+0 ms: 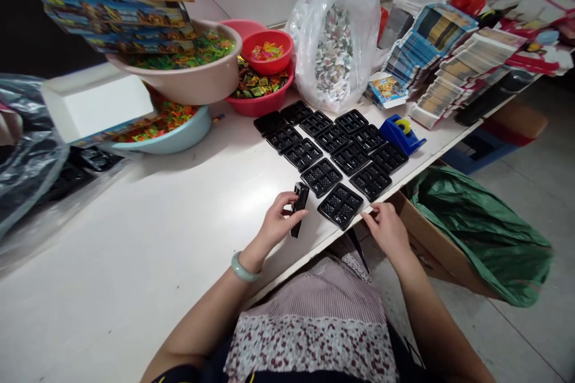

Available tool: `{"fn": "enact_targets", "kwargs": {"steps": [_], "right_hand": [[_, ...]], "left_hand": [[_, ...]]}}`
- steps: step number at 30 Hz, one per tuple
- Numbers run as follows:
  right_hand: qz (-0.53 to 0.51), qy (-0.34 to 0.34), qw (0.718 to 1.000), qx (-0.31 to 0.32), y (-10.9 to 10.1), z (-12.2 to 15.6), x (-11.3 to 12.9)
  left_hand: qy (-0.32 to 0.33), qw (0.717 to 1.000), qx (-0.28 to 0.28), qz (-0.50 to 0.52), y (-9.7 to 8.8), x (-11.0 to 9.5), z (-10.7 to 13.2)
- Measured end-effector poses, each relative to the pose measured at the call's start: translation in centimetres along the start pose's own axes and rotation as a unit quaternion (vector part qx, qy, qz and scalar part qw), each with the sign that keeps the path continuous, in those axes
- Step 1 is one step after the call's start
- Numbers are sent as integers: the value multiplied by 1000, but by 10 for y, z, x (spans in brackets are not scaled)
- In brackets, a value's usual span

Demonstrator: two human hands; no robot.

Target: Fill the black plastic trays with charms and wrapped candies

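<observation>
My left hand [279,218] is closed around a small stack of black plastic trays [300,210], held on edge just above the white table. Nearest to my right hand [387,226] is a black compartment tray [340,206] lying flat by the front edge. The fingers of that hand are loosely curled and slightly apart at the tray's right corner, and I cannot tell whether they touch it. More black trays [350,157] lie in slanting rows behind, their small compartments facing up.
Basins of colourful small pieces, including a pink basin [193,81] and a red basin [258,105], stand at the back. Beside them is a clear bag [335,60]. A blue tape dispenser [402,134] and stacked printed boxes [431,36] are rightward. A green-lined carton [476,233] stands below.
</observation>
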State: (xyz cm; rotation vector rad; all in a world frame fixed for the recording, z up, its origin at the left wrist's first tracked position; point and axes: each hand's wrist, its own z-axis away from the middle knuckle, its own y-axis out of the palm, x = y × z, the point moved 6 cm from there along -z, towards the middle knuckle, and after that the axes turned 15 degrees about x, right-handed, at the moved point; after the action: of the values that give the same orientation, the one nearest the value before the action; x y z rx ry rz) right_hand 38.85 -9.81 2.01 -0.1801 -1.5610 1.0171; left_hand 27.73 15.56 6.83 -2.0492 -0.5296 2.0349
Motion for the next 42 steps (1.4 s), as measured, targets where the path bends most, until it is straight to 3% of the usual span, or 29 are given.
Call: {"fn": "enact_targets", "kwargs": {"steps": [5,10,15,17,20,25,28,30,33,37,42], "right_hand": [[-84,-180,971,133,38,-2,59],[-123,-185,968,115,39,-7,65],[-222,-216,940,145,61,-19,118],[-274,-204,929,144,79,-32,141],[-354,-164,895,213,116,-57,169],[-470,-97,818,316,180,-99,212],[-557,-52,785,266,206,-134,229],[-600,-4,771,215,221,-162,234],[-617,43,760,200,244,-203,246],[-606,59,762,220,267,-246,270],[-578,57,772,258,275,-272,291]], "left_hand": [[25,999,22,-20,8,-6,3],[20,998,-12,-56,-8,5,15],[95,987,-3,-129,-9,-4,18],[102,981,-35,-161,-21,-6,19],[82,974,-81,-194,-52,1,22],[21,979,-177,-103,-122,30,29],[-11,958,-285,-37,-164,44,42],[-18,946,-323,-27,-182,48,52],[-22,950,-307,-49,-189,49,61],[-30,955,-286,-74,-182,53,69],[-45,955,-278,-90,-179,61,74]]}}
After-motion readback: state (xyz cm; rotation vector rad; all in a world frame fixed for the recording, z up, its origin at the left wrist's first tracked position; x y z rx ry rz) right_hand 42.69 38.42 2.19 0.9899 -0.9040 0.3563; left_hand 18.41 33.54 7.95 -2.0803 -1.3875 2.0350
